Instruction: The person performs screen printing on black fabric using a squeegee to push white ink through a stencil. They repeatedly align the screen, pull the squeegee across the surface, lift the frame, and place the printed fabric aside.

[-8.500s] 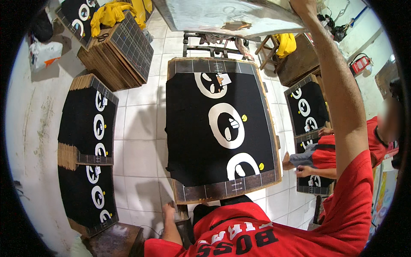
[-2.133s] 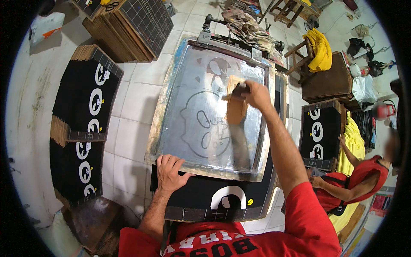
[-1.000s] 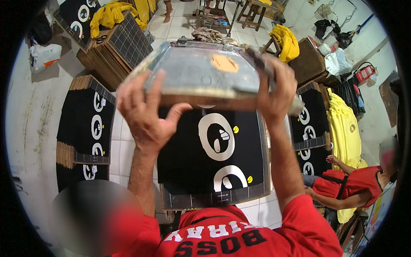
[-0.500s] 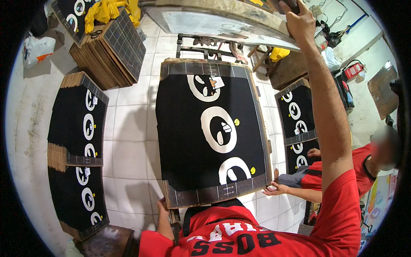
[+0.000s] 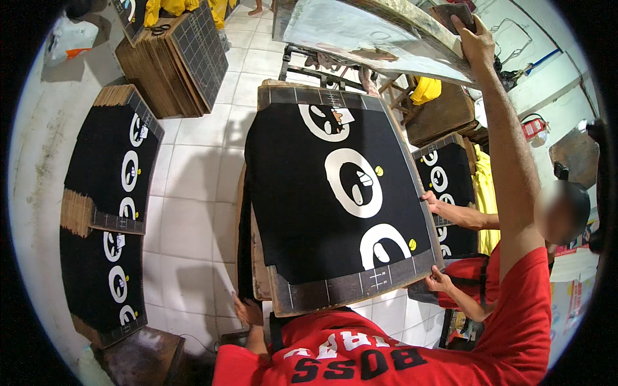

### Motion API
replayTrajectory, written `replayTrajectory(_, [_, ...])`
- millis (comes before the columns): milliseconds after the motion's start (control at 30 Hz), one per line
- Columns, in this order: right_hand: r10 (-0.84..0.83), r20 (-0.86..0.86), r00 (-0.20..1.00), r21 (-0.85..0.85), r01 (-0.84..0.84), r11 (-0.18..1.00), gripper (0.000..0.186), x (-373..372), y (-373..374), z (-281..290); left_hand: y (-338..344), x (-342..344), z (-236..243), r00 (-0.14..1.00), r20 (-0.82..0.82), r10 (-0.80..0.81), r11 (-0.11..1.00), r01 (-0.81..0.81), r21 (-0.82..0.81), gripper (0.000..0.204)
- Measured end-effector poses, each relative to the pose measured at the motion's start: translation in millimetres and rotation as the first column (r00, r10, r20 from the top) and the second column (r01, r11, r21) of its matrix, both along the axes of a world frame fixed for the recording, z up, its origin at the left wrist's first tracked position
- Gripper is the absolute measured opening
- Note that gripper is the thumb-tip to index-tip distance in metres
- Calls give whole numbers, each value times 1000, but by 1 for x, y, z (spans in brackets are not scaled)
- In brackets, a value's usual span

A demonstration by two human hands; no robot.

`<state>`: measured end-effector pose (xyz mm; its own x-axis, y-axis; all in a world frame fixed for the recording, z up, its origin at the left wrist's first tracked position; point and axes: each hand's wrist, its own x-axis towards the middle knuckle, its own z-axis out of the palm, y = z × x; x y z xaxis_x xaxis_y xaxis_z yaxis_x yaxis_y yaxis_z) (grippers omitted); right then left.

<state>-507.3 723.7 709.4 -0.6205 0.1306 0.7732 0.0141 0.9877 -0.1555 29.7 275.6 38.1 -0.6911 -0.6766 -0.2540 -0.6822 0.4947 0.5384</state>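
My right hand (image 5: 477, 42), raised at the upper right, grips the edge of a tilted printing screen frame (image 5: 380, 35). A brown block (image 5: 452, 15) shows by its fingers; I cannot tell what it is. In the middle, a board (image 5: 322, 291) carries black fabric (image 5: 290, 206) printed with white rings and small yellow dots. A co-worker's hands (image 5: 438, 279) hold its right edge. Low at the left, my left hand (image 5: 249, 311) is closed on the bottom of a second board (image 5: 243, 257) with black fabric, mostly hidden beneath or behind the first.
Stacked boards with printed black fabric (image 5: 103, 170) stand at the left, and more (image 5: 438, 180) at the right. A tall board stack (image 5: 151, 74) with scissors (image 5: 159, 29) and yellow cloth (image 5: 168, 8) is at the back left. The co-worker (image 5: 476, 283) stands close on my right.
The middle board has tilted and shifted right, and the co-worker's hands now hold its right edge. A second board shows at its left by my left hand. My right hand still grips the frame.
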Motion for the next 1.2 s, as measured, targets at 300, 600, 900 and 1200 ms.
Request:
replayTrajectory(300, [186, -170, 968, -121, -208, 971, 43, 19, -35, -5, -47, -46, 48, 995, -49, -83, 934, 61, -352, 26])
replayTrajectory(600, [-48, 35, 998, -111, 52, 992, 55, 16, -36, 4, -240, -132, 322, 998, -51, 31, 866, -52, -497, 37])
replayTrajectory(900, [-24, 74, 997, -103, 32, 994, 53, -5, -28, 14, -475, 84, 528, 961, -252, 113, 854, -224, -470, 38])
replayTrajectory(1200, [-63, 118, 991, -165, 82, 983, 47, 19, -45, 13, -362, 37, 262, 739, -533, 413, 900, -422, 111, 38])
